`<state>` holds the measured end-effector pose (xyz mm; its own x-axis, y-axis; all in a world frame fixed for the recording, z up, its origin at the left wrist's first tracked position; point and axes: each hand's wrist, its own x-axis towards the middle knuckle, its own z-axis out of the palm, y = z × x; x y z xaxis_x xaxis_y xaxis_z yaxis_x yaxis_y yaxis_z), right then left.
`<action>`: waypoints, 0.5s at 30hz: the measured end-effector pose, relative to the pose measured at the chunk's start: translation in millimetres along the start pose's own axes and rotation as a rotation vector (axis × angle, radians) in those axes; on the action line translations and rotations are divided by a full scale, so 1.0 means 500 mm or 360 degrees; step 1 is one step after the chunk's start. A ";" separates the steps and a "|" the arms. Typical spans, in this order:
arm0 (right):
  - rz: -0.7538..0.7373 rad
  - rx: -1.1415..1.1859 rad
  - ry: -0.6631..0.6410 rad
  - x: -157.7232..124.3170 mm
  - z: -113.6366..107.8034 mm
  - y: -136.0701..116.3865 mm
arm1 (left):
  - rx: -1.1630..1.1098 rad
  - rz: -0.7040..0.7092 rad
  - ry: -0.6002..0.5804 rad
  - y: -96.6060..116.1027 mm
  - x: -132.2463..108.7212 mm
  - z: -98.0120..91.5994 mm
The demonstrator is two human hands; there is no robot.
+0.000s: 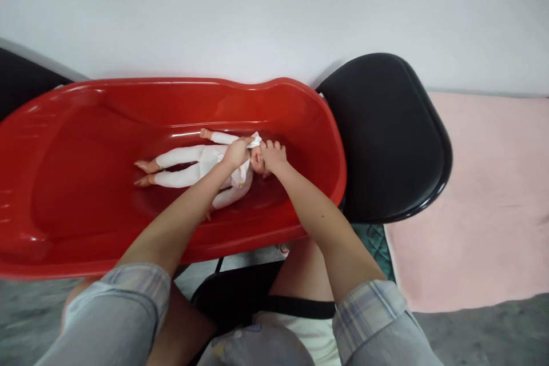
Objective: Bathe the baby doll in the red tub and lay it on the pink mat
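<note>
A baby doll (189, 166) in a white suit lies on its back inside a red plastic baby tub (86, 126), feet to the left and head to the right. My left hand (237, 151) is closed on a small white cloth (254, 139) held at the doll's face. My right hand (271, 155) curls over the doll's head, gripping it. Most of the doll's face is hidden by my two hands.
A black chair seat (386, 131) stands right of the tub, which rests on another black seat (17, 80) at the far left. A pink mat (484, 206) lies on the grey floor at the right. A white wall is behind. My knees are below.
</note>
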<state>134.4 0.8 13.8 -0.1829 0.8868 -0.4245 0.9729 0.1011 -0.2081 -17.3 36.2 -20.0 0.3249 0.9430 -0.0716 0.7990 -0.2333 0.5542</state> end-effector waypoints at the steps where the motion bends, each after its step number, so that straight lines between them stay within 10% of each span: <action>1: -0.0005 0.0007 0.0005 -0.001 0.000 0.001 | 0.0064 0.0014 0.0018 0.002 -0.009 -0.005; 15: 0.0009 0.0055 -0.0058 -0.002 -0.015 -0.002 | -0.0144 -0.0312 -0.0370 0.022 -0.108 0.011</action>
<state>134.8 3.0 21.0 -0.1830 0.8704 -0.4572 0.9685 0.0798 -0.2357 -23.0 -18.5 -14.5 0.2843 0.8861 -0.3660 0.8131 -0.0206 0.5818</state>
